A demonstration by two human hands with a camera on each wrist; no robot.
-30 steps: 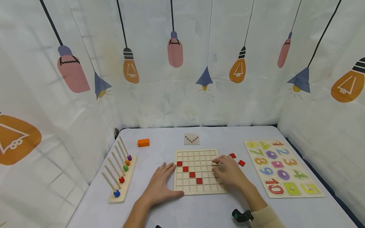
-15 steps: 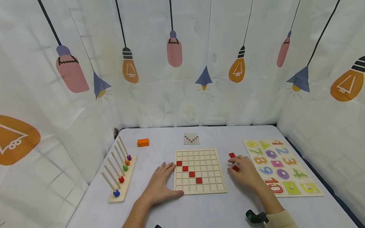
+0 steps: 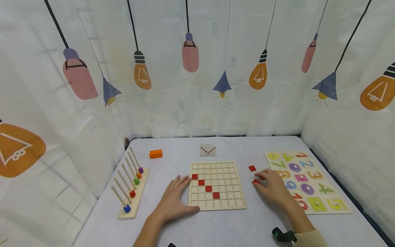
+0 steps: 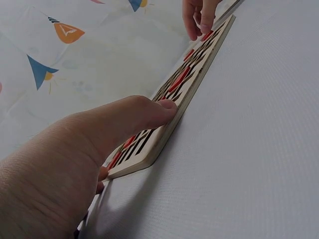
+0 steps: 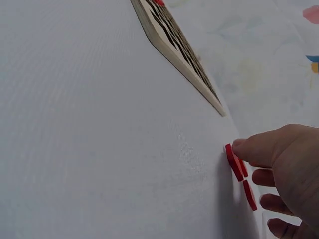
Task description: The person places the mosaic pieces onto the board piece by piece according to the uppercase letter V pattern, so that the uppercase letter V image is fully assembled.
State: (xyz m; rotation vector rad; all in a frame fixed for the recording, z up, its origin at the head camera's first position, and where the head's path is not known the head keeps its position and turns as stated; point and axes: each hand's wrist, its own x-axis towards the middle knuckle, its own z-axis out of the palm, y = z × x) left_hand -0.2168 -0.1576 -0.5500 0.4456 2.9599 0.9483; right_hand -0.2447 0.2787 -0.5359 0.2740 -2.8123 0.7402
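Note:
A wooden grid board [image 3: 228, 186] lies at the table's middle, with several red tiles [image 3: 208, 188] in a diagonal. My left hand [image 3: 174, 200] rests at its front left corner, thumb on the near edge and fingers along the left side. To the right of the board, my right hand [image 3: 273, 187] hovers low with fingers loosely bent; its thumb meets a red square tile [image 5: 233, 160]. Fingertips and thumb stand apart. Another loose red tile [image 3: 252, 168] lies just beyond the fingers. A further red tile [image 5: 250, 195] shows below the thumb in the right wrist view.
Behind the board lies a small pattern card [image 3: 208, 150]. On the left are an orange block [image 3: 155, 154] and a peg stand [image 3: 133, 202] with coloured beads. A number puzzle board [image 3: 308, 183] lies on the right, partly under my right hand.
My right hand has moved right from the grid board's right edge to the loose red tiles. A red tile now shows by its thumb. My left hand has stayed in place.

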